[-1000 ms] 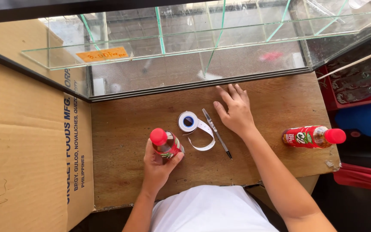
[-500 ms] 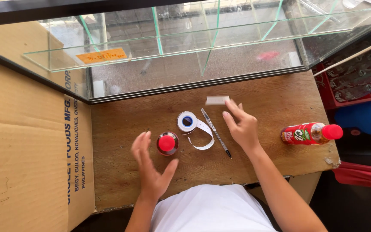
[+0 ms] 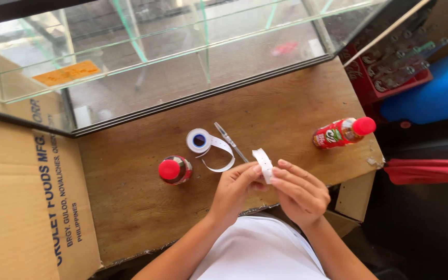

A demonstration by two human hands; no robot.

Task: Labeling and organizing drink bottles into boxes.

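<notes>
White label strip (image 3: 263,164), white tape roll (image 3: 198,140) – red-capped bottles (image 3: 173,169) on brown wooden table (image 3: 286,109)

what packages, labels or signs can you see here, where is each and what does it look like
Cardboard box: left edge beside the wooden table, brown, flattened, dark blue print.
Upright bottle: table centre-left, red cap, red wrap label.
Lying bottle: table's right end, on its side, red cap, red label with white and green.
Orange sticker: on the glass case, upper left, rectangular.
White strip: small paper piece held between both hands.
Label roll: table centre, white, blue core.
</notes>
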